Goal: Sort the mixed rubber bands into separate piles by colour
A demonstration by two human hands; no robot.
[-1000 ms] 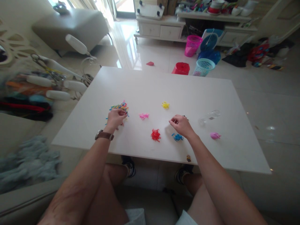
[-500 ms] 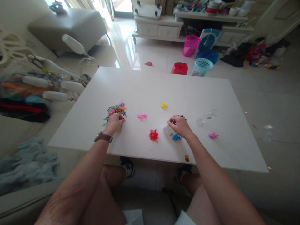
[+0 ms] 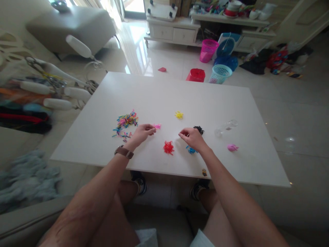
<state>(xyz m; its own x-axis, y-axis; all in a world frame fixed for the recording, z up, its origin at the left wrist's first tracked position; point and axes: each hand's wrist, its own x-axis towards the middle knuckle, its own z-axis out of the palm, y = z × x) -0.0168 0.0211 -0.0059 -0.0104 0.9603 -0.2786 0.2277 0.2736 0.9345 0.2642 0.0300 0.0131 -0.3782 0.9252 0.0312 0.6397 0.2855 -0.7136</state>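
Red pile (image 3: 168, 147), yellow pile (image 3: 179, 115), blue pile (image 3: 190, 150), black pile (image 3: 199, 129), pink pile (image 3: 157, 126) gathered mid-frame; mixed heap (image 3: 126, 120) remains centre-left; fingers of left hand (image 3: 143, 133) pinched, contents unclear, right hand's (image 3: 192, 137) unreadable.

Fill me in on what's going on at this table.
A seated person's left hand is right beside the small pink pile on a white table; whether it holds anything is too small to tell. The right hand is near the black pile and blue pile. A red pile and a yellow pile lie apart, with a mixed-colour pile left.
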